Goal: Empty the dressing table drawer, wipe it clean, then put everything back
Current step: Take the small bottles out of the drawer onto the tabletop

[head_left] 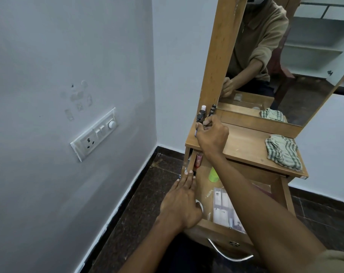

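A: Report edges and clearance.

B: The drawer [204, 196] stands pulled out toward the near side, below the counter [243, 142]. The left hand [182, 203] lies along the drawer's left wall, fingers straight and together, gripping nothing. The right hand [211, 134] is at the counter's far-left corner, fingers curled round a small tube [196, 133]. The middle of the counter is bare wood; the wall stands close on the left.

A: Report counts.

B: Four small bottles [200, 117] are visible upright at the far-left corner, just beside the mirror frame [218, 56]. One checked cloth [283, 154] lies at the counter's right edge. In the drawer: one green item [213, 174], one red-labelled tube [198, 160], and clear packets [223, 207], number unclear. One metal handle [228, 253] on the drawer front.
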